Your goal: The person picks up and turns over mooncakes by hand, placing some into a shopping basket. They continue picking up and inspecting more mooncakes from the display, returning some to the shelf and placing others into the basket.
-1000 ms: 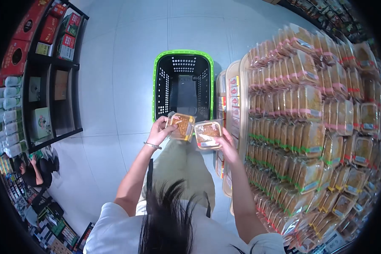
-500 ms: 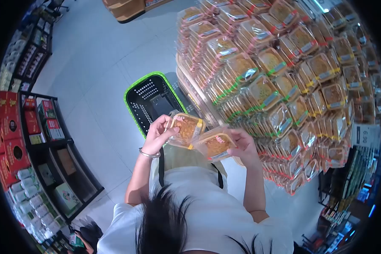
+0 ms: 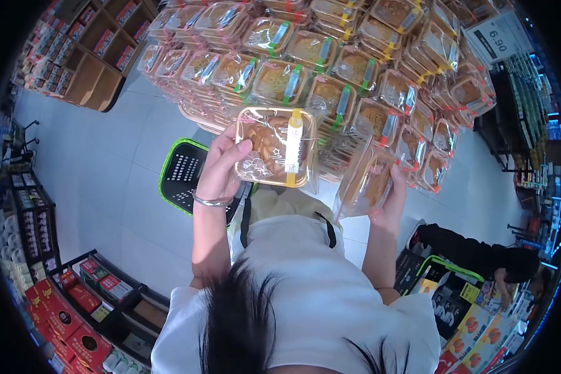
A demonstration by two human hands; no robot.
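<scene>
A clear-wrapped food package with a yellow label strip [image 3: 274, 148] is gripped at its left edge by my left hand [image 3: 221, 165], thumb on top. It faces upward in front of the stacked packages. My right hand [image 3: 389, 196] holds a second clear-wrapped package [image 3: 369, 181], tilted on its side, with its brown contents partly showing. The two packages are apart. Just beyond both hands rises a large display of similar wrapped packages [image 3: 280, 81] with green, yellow, red and pink strips.
A black basket with a green rim [image 3: 167, 168] stands on the floor at the left. Shelves with red boxes [image 3: 87, 343] are at the lower left. A price sign [image 3: 497, 36] hangs at the upper right. Another person [image 3: 480, 249] bends near a second green-rimmed basket [image 3: 458, 267].
The view has turned, bringing the display in front. Both hands have moved apart with their packages; the left package is raised closer and the right one is tilted. Another person has come into view.
</scene>
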